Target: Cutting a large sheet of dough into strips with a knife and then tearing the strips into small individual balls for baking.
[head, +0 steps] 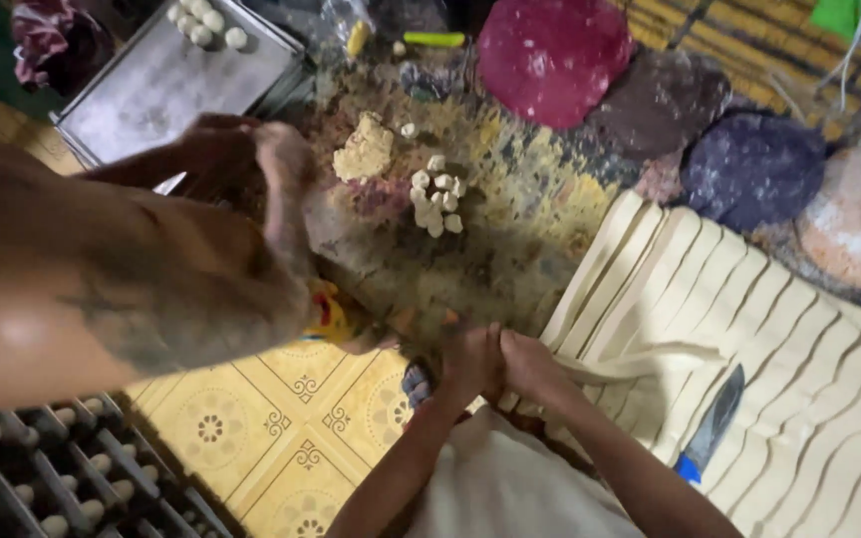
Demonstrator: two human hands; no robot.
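Two hands, left hand [465,364] and right hand [528,364], pinch closed on one pale dough strip [640,371] at the sheet's [799,379] near edge; small dough balls [437,194] already sit beyond, many cut strips remain.

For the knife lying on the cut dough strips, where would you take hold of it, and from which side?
Grip the knife by its blue handle at the near, lower end, coming from above on the person's side. The dark blade points away up the dough strips, so the handle is the end closest to the right hand.
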